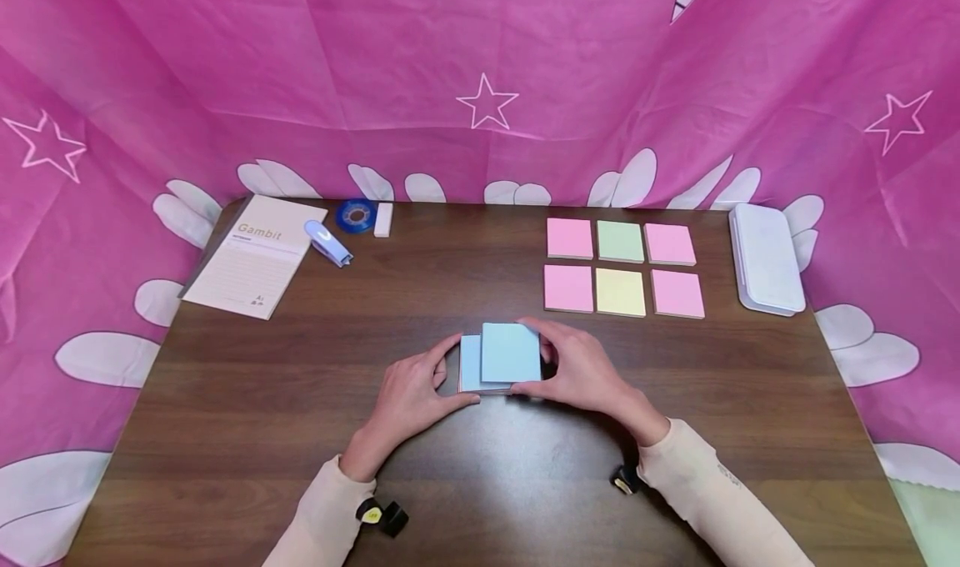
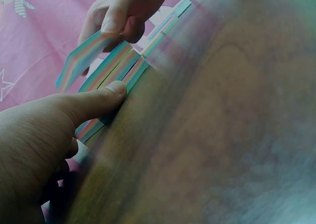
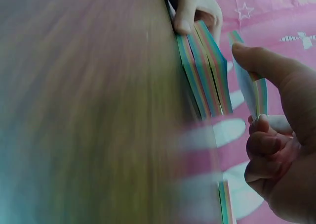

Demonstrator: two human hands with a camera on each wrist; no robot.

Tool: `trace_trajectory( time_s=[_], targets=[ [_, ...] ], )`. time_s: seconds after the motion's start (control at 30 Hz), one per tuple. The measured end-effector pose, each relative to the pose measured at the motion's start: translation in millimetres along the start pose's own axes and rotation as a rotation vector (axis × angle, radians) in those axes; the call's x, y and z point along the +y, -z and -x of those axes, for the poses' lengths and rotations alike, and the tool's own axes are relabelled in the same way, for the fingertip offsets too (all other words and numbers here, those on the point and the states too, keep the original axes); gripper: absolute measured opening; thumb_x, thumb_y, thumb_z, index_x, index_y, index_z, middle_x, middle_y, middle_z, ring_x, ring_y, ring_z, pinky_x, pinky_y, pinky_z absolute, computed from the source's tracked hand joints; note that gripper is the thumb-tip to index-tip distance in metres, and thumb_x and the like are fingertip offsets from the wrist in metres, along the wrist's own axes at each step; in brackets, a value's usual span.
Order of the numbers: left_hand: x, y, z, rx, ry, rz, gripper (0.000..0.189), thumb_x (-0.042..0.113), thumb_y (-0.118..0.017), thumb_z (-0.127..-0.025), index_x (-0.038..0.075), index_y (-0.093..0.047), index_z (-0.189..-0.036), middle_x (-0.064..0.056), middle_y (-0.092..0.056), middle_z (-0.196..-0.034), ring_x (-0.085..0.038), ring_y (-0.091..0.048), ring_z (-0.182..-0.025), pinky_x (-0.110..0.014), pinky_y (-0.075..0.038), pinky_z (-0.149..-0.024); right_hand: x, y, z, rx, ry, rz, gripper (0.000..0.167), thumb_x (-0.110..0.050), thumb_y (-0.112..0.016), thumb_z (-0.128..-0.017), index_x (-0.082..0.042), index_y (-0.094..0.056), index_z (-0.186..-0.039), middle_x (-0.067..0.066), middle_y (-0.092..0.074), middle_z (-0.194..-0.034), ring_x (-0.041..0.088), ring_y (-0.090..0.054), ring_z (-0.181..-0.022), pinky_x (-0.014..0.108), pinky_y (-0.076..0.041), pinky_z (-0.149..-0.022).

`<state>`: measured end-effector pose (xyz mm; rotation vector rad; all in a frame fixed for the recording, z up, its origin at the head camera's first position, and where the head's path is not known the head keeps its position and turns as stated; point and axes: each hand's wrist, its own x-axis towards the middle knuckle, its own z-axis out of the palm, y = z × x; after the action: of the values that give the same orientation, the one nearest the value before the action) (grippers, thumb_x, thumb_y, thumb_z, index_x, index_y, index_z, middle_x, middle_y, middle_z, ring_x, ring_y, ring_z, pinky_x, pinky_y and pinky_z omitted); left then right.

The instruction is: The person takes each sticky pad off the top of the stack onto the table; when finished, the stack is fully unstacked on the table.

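Near the middle of the table, my left hand (image 1: 411, 386) grips a stack of sticky note pads (image 1: 469, 363) by its left side, thumb at the near edge. The stack's top sheet is light blue, and its rainbow-striped edges (image 3: 205, 68) show in the right wrist view. My right hand (image 1: 583, 368) pinches one sticky note pad (image 1: 511, 353), also blue on top, between thumb and fingers. That pad is tilted and held apart from the stack, just above it, as the left wrist view shows. From the head it covers the stack's right part.
Pink, green and yellow sticky note pads (image 1: 620, 292) lie in two rows at the back right. Beyond them is a white case (image 1: 767, 258). At the back left are a notebook (image 1: 247, 267), a light purple stapler (image 1: 327, 243), blue tape (image 1: 356, 216) and a white eraser (image 1: 383, 219).
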<state>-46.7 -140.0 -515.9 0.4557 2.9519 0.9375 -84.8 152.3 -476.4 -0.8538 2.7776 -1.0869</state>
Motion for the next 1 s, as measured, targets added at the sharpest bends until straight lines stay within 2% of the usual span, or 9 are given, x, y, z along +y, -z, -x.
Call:
trace_trajectory(
  time_s=[0.23,0.4,0.7,0.87,1.0],
  targets=[
    [-1.3,-0.8,-0.5,0.006,-0.015,0.004,0.094,0.053,-0.099,-0.079,0.010,-0.063,-0.155,0.012,-0.042,-0.071,-0.005,-0.033,-0.062,-0.027,-0.025,-0.061,21.1,21.1,15.1,0.015,-0.045,-0.004,0.091,-0.036,-0.105,-0.074,-0.006,-0.065,-0.150,-0.005,-0.055,-0.082,0.010,-0.050,-0.074,0.029,-0.040,-0.067],
    [-1.8,-1.1,-0.8,0.003,-0.010,0.009,0.095,0.053,-0.100,-0.079,0.010,-0.063,-0.155,0.013,-0.041,-0.070,-0.005,-0.032,-0.062,-0.027,-0.025,-0.061,37.0,30.5,23.2,0.026,-0.085,0.034,0.091,-0.034,-0.105,-0.074,-0.006,-0.064,-0.151,-0.005,-0.054,-0.083,0.011,-0.050,-0.075,0.030,-0.041,-0.068],
    [-0.5,-0.9,-0.6,0.006,-0.011,-0.006,0.095,0.053,-0.100,-0.078,0.010,-0.063,-0.154,0.012,-0.040,-0.069,-0.005,-0.032,-0.061,-0.027,-0.024,-0.060,51.1,31.4,27.8,-0.074,-0.170,0.117,0.091,-0.040,-0.103,-0.078,-0.008,-0.062,-0.152,-0.003,-0.058,-0.087,0.014,-0.052,-0.078,0.034,-0.041,-0.066],
    [0.0,-0.5,-1.0,-0.001,-0.006,-0.011,0.095,0.053,-0.100,-0.078,0.010,-0.063,-0.155,0.012,-0.040,-0.070,-0.006,-0.032,-0.061,-0.026,-0.024,-0.061,52.5,30.8,28.8,-0.073,-0.185,0.119,0.093,-0.038,-0.104,-0.077,-0.008,-0.060,-0.153,-0.002,-0.058,-0.088,0.015,-0.051,-0.077,0.034,-0.041,-0.066],
    [0.5,0.4,-0.6,-0.002,-0.005,-0.008,0.094,0.053,-0.100,-0.079,0.010,-0.063,-0.155,0.012,-0.040,-0.070,-0.005,-0.032,-0.061,-0.026,-0.024,-0.061,52.9,31.0,29.8,-0.063,-0.195,0.110,0.089,-0.036,-0.105,-0.076,-0.006,-0.060,-0.148,-0.001,-0.058,-0.089,0.015,-0.051,-0.076,0.033,-0.041,-0.066]
  ],
)
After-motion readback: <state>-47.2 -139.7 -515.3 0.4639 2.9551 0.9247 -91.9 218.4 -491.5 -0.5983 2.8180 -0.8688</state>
